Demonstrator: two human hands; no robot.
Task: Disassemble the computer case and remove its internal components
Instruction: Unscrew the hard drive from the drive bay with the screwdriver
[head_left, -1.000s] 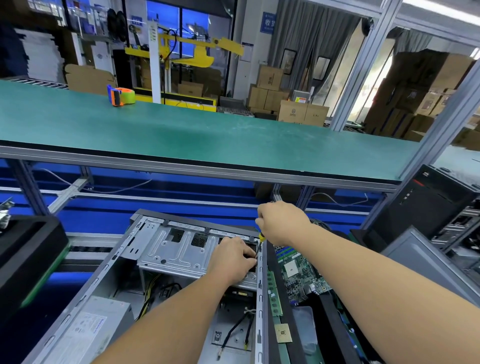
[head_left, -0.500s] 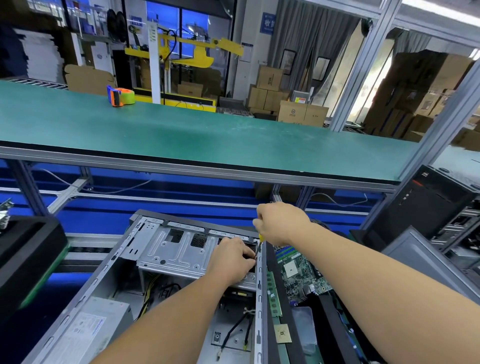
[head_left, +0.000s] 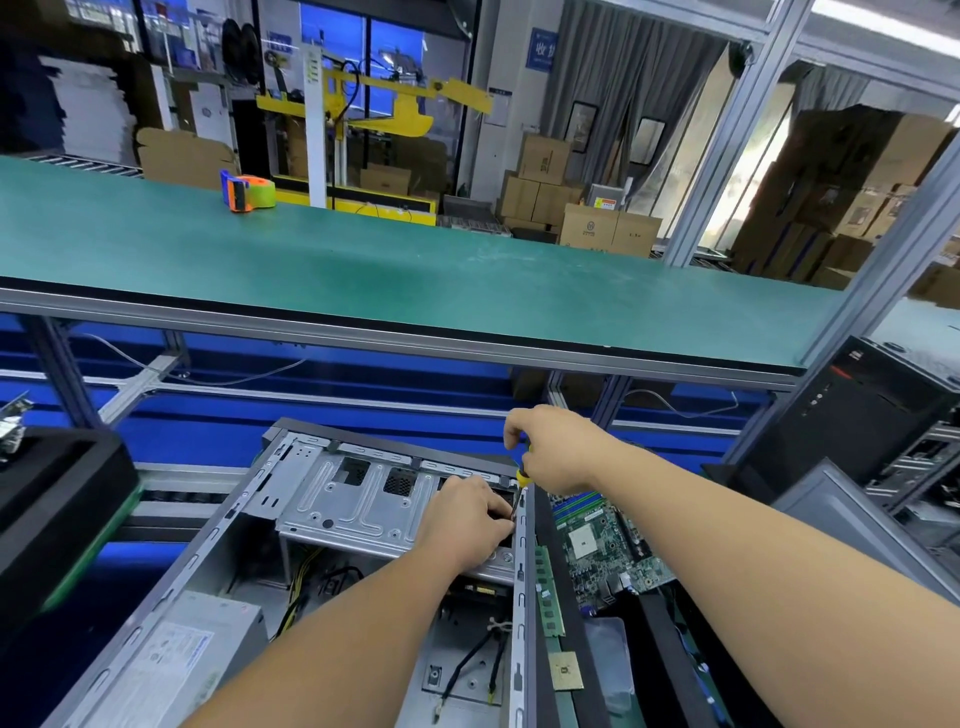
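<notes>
No legible labels on computer case (head_left: 291, 525). Right hand (head_left: 556, 449) grips screwdriver (head_left: 521, 483) upright. Left hand (head_left: 467, 519), fingers curled, rests on drive cage (head_left: 358, 499); its hold unclear.

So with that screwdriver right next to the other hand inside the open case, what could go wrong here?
1. The screwdriver works close beside the left hand on the drive cage; a slip could jab its fingers.
2. A freed screw may drop among the cables on the case floor.
3. The loose motherboard lies right beside the case wall; the right hand or tool could knock it.
</notes>
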